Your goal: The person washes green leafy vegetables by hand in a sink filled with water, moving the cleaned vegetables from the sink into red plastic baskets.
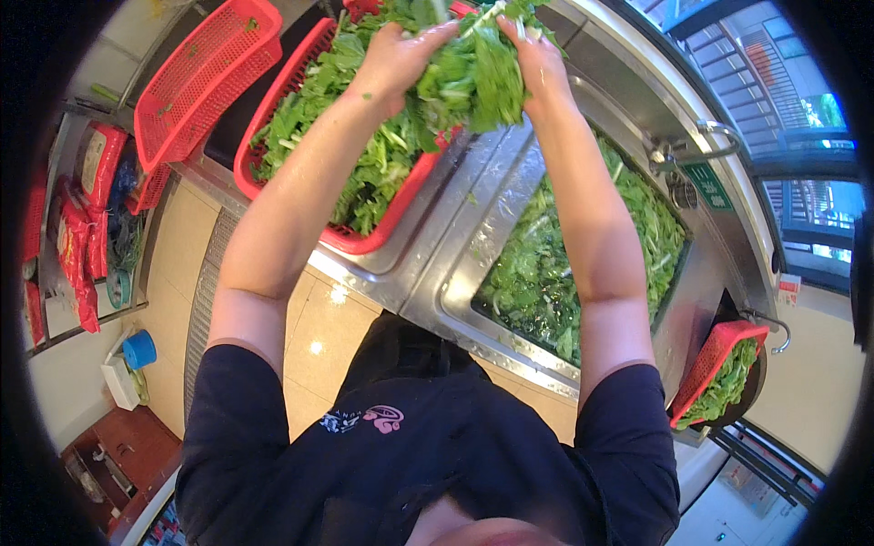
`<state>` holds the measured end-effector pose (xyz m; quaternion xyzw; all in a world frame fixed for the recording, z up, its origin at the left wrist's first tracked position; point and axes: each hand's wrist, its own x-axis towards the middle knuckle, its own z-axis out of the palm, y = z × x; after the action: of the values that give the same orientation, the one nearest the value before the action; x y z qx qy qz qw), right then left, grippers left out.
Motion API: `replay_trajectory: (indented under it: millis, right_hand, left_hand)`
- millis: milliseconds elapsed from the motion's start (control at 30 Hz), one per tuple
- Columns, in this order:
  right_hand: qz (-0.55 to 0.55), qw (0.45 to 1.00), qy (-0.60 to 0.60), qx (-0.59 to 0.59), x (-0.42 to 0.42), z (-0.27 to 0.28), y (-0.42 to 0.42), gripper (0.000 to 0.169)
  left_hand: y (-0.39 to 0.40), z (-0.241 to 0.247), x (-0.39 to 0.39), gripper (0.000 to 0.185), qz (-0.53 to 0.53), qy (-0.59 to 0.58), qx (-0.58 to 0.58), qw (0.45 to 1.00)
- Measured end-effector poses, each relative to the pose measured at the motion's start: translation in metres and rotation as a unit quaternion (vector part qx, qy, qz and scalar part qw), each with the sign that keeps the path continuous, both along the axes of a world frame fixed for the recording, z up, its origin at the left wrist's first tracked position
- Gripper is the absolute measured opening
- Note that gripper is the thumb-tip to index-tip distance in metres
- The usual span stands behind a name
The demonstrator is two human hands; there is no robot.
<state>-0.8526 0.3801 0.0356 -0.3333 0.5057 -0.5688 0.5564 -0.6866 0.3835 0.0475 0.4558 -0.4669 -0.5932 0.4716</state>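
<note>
Between my two hands is a wet bunch of leafy greens, lifted over the right edge of a red plastic basket (pixel 382 235). My left hand (pixel 403 61) grips the bunch from its left side, and my right hand (pixel 539 65) grips it from the right. Chopped leafy greens (pixel 300 123) fill much of the basket, which stands on the steel counter. To the right, under my right forearm, a stainless steel sink (pixel 454 286) holds water with many more greens (pixel 532 273) floating in it.
An empty red plastic basket (pixel 205 75) lies tilted at the upper left. Taps (pixel 666 157) rise behind the sink. Another red basket (pixel 710 362) with greens stands at the far right. Red packages (pixel 102 164) sit on a shelf at left; a blue round container (pixel 139 349) is below.
</note>
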Motion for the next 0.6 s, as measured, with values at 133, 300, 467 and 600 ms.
replay_trajectory:
  millis: [133, 300, 467, 600]
  right_hand:
    - [0.15, 0.963, 0.183, 0.132, 0.014, -0.086, -0.137, 0.047]
    - [0.049, 0.932, 0.359, 0.018, 0.0, -0.083, -0.098, 0.042]
    - [-0.003, 0.868, 0.493, 0.056, -0.095, -0.124, 0.067, 0.032]
    - [0.017, 0.782, 0.613, 0.106, -0.129, -0.227, 0.204, 0.036]
  left_hand:
    - [-0.076, -0.075, 0.068, 0.095, -0.1, -0.574, -0.049, 0.811]
    - [-0.035, -0.046, 0.075, 0.067, -0.149, -0.736, -0.103, 0.652]
    - [0.02, -0.052, 0.105, 0.038, -0.03, -0.494, -0.34, 0.799]
    - [0.067, -0.067, 0.047, 0.029, -0.124, -0.28, -0.196, 0.932]
